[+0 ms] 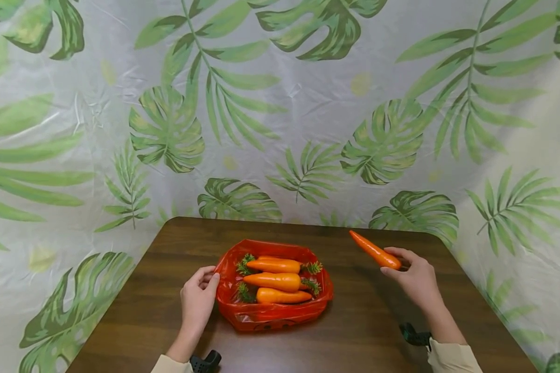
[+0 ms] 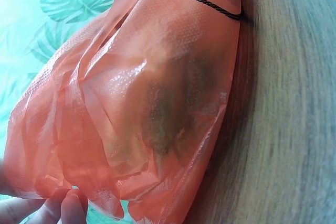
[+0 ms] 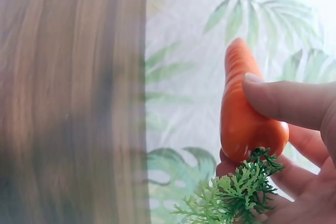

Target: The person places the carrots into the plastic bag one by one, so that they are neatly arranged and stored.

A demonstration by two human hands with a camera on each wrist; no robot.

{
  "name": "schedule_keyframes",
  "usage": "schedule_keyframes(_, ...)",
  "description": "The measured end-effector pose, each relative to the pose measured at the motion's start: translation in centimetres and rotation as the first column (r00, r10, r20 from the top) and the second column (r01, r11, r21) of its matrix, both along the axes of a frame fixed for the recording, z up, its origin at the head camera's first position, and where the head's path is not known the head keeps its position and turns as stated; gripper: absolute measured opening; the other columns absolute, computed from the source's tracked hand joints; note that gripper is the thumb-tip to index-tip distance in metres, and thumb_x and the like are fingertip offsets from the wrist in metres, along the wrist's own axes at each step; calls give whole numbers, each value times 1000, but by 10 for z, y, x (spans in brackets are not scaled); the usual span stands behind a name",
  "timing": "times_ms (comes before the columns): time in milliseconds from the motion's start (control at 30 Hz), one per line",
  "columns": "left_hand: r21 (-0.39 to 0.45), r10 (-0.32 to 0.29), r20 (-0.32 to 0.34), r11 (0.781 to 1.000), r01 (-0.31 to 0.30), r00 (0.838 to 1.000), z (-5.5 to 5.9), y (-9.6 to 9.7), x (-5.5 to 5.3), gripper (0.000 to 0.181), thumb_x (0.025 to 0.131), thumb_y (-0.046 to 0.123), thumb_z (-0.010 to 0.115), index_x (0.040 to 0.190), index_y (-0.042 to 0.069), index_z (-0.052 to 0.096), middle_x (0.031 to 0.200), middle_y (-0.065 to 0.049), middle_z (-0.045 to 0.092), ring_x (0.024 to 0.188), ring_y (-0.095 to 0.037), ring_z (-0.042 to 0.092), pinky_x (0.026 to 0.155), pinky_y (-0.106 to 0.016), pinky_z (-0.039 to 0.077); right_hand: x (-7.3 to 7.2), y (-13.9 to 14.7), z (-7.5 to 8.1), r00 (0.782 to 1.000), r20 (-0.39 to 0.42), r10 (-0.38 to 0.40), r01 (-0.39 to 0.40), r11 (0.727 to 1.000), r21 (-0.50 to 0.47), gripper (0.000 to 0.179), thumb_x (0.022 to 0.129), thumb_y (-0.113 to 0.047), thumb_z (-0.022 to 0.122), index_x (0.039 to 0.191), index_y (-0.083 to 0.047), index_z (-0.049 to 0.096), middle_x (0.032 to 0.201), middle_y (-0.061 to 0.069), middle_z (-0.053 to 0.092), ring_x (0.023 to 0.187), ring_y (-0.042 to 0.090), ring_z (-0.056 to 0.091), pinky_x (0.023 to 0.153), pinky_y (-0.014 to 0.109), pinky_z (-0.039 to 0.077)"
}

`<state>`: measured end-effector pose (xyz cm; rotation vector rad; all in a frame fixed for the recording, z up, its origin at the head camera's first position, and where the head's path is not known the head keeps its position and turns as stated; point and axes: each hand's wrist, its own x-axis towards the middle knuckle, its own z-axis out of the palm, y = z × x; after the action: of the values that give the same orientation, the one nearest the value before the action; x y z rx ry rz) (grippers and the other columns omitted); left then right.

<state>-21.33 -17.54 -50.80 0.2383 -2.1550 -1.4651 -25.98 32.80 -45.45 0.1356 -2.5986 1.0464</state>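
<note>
A red plastic bag [image 1: 280, 317] lies with its mouth spread on the table, and several orange carrots [image 1: 275, 281] with green tops rest inside it. My left hand [image 1: 199, 295] pinches the bag's left edge between thumb and fingers; the left wrist view shows the fingertips [image 2: 73, 205] on the thin plastic. To the right of the bag, my right hand [image 1: 415, 277] holds a single carrot [image 1: 373, 249] above the table, its tip pointing up and to the left. In the right wrist view the thumb presses on this carrot's side, and its green top [image 3: 236, 192] hangs below the thick end.
The dark wooden table [image 1: 364, 321] has rounded far corners. Behind it hangs a pale sheet [image 1: 308, 103] printed with green leaves. A black wrist device [image 1: 415, 335] is on the right wrist, another [image 1: 206, 361] on the left.
</note>
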Motion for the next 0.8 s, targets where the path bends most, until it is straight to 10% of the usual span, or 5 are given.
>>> schedule_keyframes(800,-7,16,-6,1000,-16,1000,0,1,-1,14,93,12,72,106,10,76,85,-6,72,72,-19,61,62,-23,51,-16,-60,28,971,52,234,-224,963,-151,49,83,-32,84,128,-23,68,122,6,67,102,27,64,73,34,55)
